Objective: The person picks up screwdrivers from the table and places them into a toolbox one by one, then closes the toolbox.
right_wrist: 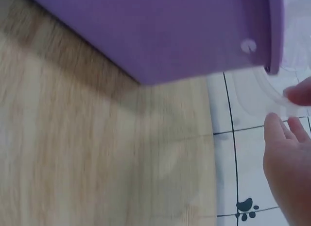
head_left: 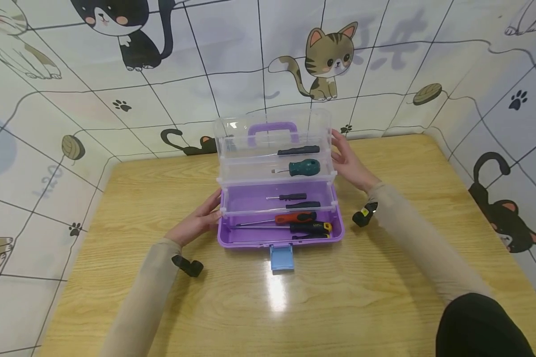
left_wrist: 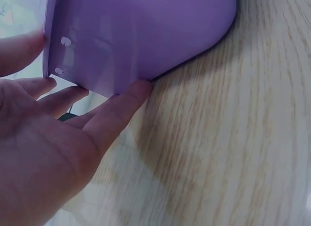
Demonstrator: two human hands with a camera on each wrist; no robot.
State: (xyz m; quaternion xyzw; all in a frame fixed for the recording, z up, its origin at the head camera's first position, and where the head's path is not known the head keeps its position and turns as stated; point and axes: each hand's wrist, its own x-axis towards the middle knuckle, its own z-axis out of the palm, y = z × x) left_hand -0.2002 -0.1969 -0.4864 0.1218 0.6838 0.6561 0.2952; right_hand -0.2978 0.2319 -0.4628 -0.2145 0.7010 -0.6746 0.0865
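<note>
A purple toolbox (head_left: 280,245) stands on the table with its clear lid (head_left: 312,121) raised at the back. My left hand (head_left: 198,221) rests against the box's left side; in the left wrist view its fairly straight fingers touch the purple wall (left_wrist: 160,31), thumb at the rim. My right hand (head_left: 349,162) pinches the lid's right edge between thumb and fingers, partly out of frame in the right wrist view. A green-handled screwdriver (head_left: 304,167) and black-handled ones lie in the clear trays. Below are a red-handled screwdriver (head_left: 296,217) and a black-and-yellow one (head_left: 310,227).
A blue latch (head_left: 282,258) hangs from the box's front, and a purple handle (head_left: 273,126) is on the lid. The wooden table (head_left: 250,322) ends at a cat-patterned backdrop (head_left: 232,94) close behind the box. Small black cameras (head_left: 188,267) sit on both wrists.
</note>
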